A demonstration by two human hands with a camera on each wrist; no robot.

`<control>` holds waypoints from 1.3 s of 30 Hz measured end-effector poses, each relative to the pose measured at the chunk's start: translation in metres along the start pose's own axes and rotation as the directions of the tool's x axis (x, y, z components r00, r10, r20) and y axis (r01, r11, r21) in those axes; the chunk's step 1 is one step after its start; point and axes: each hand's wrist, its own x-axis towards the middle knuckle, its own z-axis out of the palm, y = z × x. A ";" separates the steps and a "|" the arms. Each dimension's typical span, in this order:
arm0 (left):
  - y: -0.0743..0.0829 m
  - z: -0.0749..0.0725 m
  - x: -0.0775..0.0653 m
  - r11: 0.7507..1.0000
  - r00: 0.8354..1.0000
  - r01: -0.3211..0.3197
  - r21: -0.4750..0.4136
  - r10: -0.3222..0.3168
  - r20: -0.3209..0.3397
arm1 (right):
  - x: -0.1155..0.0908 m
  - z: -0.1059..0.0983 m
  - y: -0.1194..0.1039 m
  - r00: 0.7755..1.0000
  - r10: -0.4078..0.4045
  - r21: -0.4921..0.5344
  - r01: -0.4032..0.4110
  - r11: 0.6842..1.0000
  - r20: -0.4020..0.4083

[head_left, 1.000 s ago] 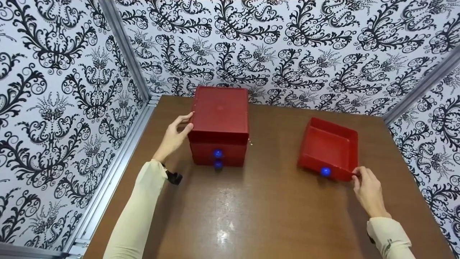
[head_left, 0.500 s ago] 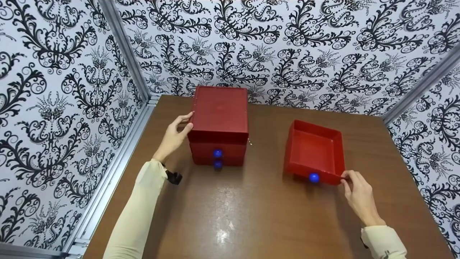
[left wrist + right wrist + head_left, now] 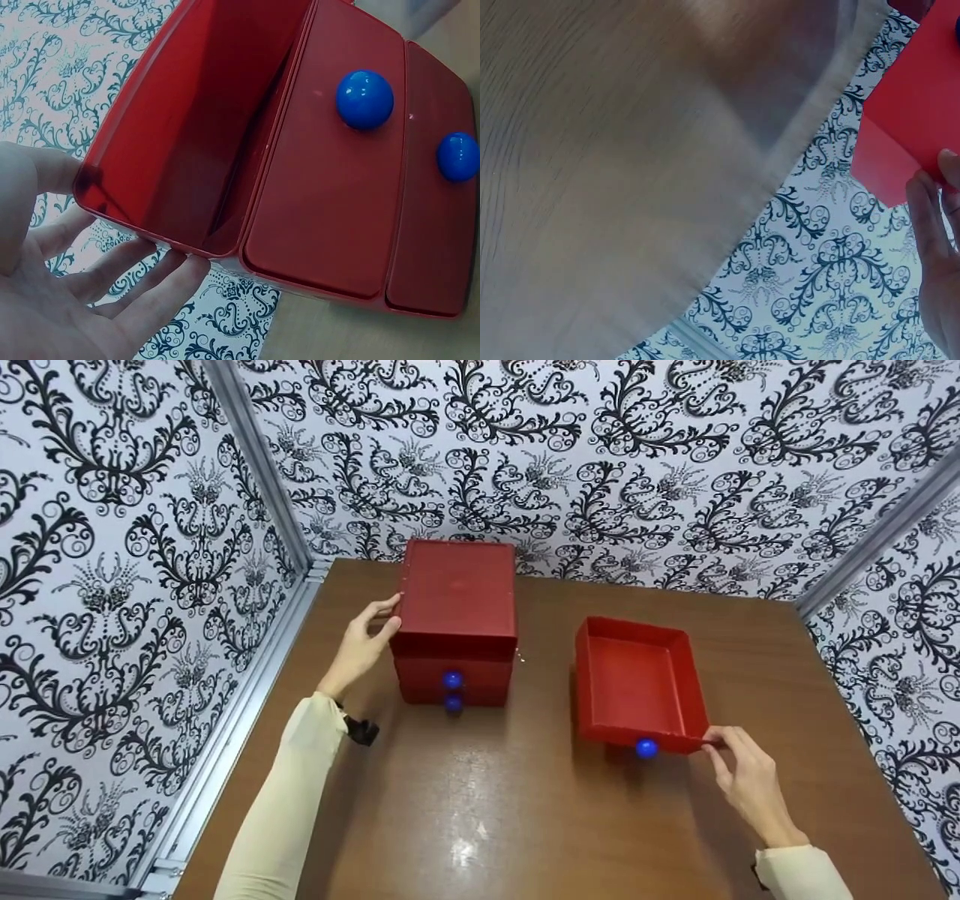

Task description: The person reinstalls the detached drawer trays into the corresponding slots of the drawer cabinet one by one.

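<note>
A red drawer cabinet (image 3: 459,592) stands on the table; its top slot (image 3: 187,112) is vacant. Below that slot sit two closed drawers, each with a blue ball knob (image 3: 364,100). My left hand (image 3: 358,649) rests against the cabinet's upper left side, its fingers fairly straight along the wall and the thumb at the front corner. Off to the right, a loose red drawer (image 3: 634,682), with nothing inside and a blue knob (image 3: 646,748) facing me, is pinched at its front right corner by my right hand (image 3: 750,780). The drawer's shadow shows on the wood beneath it.
The brown wooden table (image 3: 480,810) runs up to a patterned back wall (image 3: 540,472). Metal profiles (image 3: 259,457) frame the left and right corners. A black wrist camera (image 3: 362,730) hangs at my left cuff.
The loose drawer has moved left and toward me in my right hand, turning so its front faces me more squarely. My left hand and the cabinet stay in place.
</note>
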 end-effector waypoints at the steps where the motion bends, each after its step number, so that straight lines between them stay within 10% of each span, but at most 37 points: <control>1: 0.000 0.000 0.000 1.000 1.000 0.000 0.000 0.000 0.000 | 0.000 -0.001 -0.001 1.000 -0.006 0.007 0.006 1.000 0.004; 39: 0.001 0.000 -0.001 1.000 0.999 0.030 0.000 -0.030 0.016 | -0.008 -0.002 -0.063 0.962 -0.273 0.177 0.264 0.948 0.026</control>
